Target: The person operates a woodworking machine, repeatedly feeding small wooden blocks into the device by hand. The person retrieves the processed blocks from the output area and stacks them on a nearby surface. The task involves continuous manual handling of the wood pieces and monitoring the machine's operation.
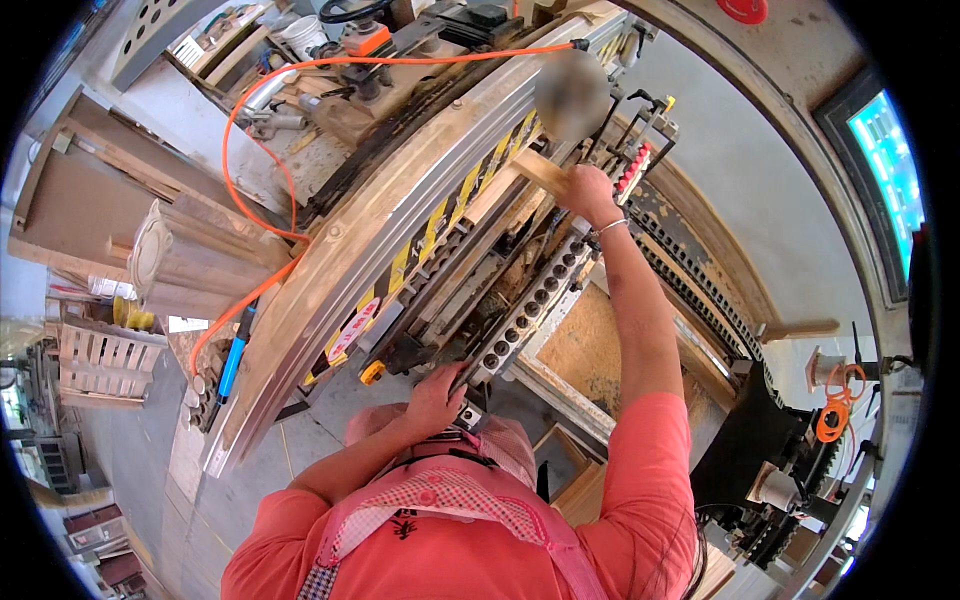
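Note:
My right hand (592, 192) is stretched far out over a woodworking machine. Its fingers are closed on the end of a short, pale wooden block (541, 172). Beyond that block a light wooden strip (494, 196) lies along the machine bed, beside yellow-and-black striped tape (432, 238). My left hand (436, 400) rests close to my body at the near end of a metal rail (530, 312) with a row of round black knobs. Its fingers reach toward the rail end and appear loosely extended, with no object visible in them.
An orange air hose (228, 150) loops over the wooden beam (375, 180) at left, ending near a blue air gun (233, 365). Sawdust fills a tray (585, 345) right of the rail. A lit screen (885, 175) stands far right. Several red caps (632, 168) line the far end.

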Available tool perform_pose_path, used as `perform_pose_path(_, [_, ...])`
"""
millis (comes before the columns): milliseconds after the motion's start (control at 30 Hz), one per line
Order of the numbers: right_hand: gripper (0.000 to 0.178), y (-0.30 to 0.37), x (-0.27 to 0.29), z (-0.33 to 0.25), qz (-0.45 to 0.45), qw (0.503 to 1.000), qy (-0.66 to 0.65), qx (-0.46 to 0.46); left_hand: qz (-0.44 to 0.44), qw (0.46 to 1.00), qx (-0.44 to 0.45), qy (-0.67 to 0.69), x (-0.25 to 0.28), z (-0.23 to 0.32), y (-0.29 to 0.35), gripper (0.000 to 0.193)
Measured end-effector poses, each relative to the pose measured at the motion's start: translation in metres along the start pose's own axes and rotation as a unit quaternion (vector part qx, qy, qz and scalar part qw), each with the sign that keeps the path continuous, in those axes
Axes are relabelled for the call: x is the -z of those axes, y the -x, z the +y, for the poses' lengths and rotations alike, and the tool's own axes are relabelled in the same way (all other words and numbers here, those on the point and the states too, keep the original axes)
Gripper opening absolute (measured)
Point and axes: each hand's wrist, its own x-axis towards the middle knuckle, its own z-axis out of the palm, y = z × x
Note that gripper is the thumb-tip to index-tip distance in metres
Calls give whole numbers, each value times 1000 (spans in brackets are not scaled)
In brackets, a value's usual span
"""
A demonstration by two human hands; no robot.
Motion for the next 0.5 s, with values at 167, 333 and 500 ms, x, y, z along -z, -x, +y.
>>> perform_pose_path(167, [29,-4,4,-9,-7,1000,9,0,-9,1000,13,-1,-2,-2,0,37])
perform_pose_path(333, [31,-3,-3,-5,30,1000,1,-4,-18,999,4,-31,-3,-3,-1,39])
perform_pose_path(500, [34,-4,4,-12,-11,1000,-7,-27,-17,1000,12,-20,-5,-5,-1,39])
